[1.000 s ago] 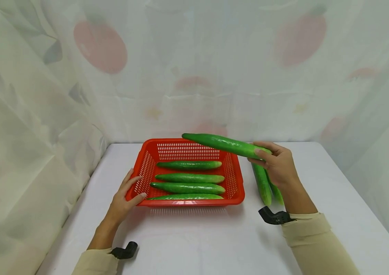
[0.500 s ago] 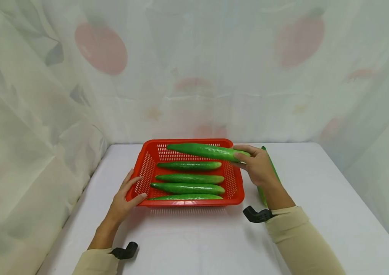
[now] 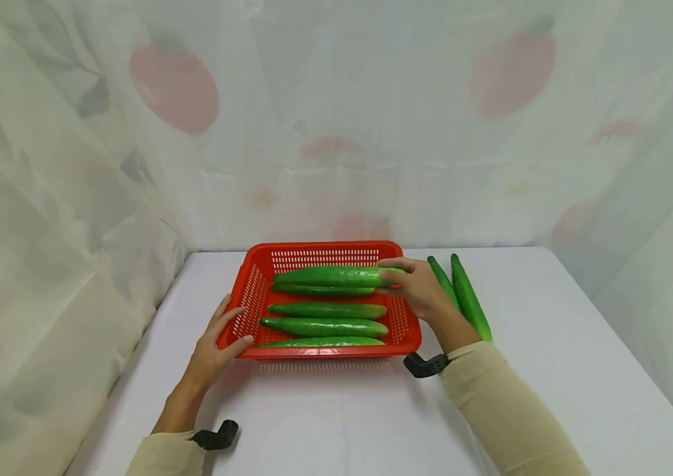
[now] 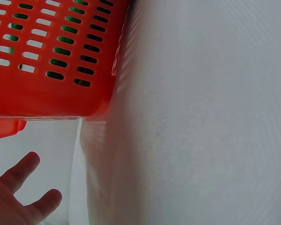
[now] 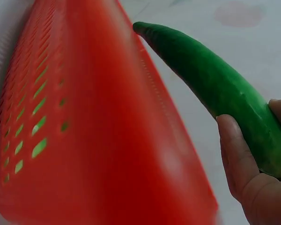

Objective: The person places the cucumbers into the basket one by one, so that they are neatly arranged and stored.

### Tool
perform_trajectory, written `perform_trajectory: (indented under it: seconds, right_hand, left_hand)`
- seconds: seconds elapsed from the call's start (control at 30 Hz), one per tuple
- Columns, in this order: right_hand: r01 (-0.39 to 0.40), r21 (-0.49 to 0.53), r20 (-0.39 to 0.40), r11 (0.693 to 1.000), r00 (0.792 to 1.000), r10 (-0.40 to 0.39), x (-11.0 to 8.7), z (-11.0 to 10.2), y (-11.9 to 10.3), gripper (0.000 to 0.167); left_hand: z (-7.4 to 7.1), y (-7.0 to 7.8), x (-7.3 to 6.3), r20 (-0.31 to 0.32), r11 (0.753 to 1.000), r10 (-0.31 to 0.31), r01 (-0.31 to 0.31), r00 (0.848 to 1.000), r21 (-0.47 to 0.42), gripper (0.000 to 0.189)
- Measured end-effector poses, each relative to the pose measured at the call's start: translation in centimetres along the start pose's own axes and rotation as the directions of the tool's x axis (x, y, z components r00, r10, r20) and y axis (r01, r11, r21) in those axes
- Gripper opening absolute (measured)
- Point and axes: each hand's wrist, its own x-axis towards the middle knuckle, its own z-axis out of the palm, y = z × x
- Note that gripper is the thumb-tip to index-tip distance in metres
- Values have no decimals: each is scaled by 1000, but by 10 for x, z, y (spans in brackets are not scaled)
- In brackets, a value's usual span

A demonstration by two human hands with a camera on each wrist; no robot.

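My right hand [image 3: 420, 289] grips a green cucumber [image 3: 330, 276] by its pale end, with the thumb on one side and fingers on the other. The cucumber lies level over the back part of a red plastic basket [image 3: 324, 352], its dark tip pointing left. Several more cucumbers [image 3: 327, 309] rest side by side inside the basket; the held one overlaps the rearmost. At the basket's left front corner, my left hand [image 3: 211, 347] rests on the rim with fingers spread. In the left wrist view, two of its fingers [image 4: 21, 172] stick out straight beside the basket wall.
Two cucumbers, a left one [image 3: 441, 277] and a right one [image 3: 469, 297], lie on the white table [image 3: 336, 423] to the right of the basket, partly behind my right forearm. A pale printed curtain [image 3: 336, 132] hangs behind the table and along both sides.
My right hand has carried the cucumber left and down from beside the basket to over its back part, levelling it. The left hand and basket have stayed put.
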Motion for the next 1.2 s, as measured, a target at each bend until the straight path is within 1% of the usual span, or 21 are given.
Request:
perform_trajectory:
  seconds: [0.13,0.3,0.43,0.57,0.7,0.83,0.93,1.1,1.2]
  right_hand:
    - [-56,-8,10,998,998,56,6,-1,7,36]
    - [-103,-35,3,994,995,103,12,1,14,34]
    - [-121,-73,11,990,992,122,17,5,14,32]
    - [-149,-103,11,983,988,151,20,11,15,29]
    - [-174,-126,-11,977,985,174,21,13,16,27]
    - [-179,-148,-22,973,984,177,22,16,16,27]
    - [-185,-152,-30,971,983,183,22,18,15,29]
    - [-162,-163,-8,973,987,163,21,18,16,35]
    - [-146,-162,6,976,989,149,20,18,16,37]
  left_hand:
    - [0,-2,-1,1,1000,-3,3,1000,19,56]
    - [-1,0,-1,1,1000,0,0,1000,10,56]
    - [-2,0,0,-5,1000,6,-6,1000,12,56]
    - [-4,-3,-1,-8,1000,6,-6,1000,-3,56]
    - [-4,-4,-1,-6,1000,5,-5,1000,-11,56]
    - [-4,-2,-2,-7,1000,9,-9,1000,-9,56]
    - [-6,7,-3,-5,1000,11,-11,1000,-17,56]
    - [-11,32,-7,4,1000,7,-7,1000,-21,54]
    - [-12,42,-8,3,1000,0,0,1000,5,53]
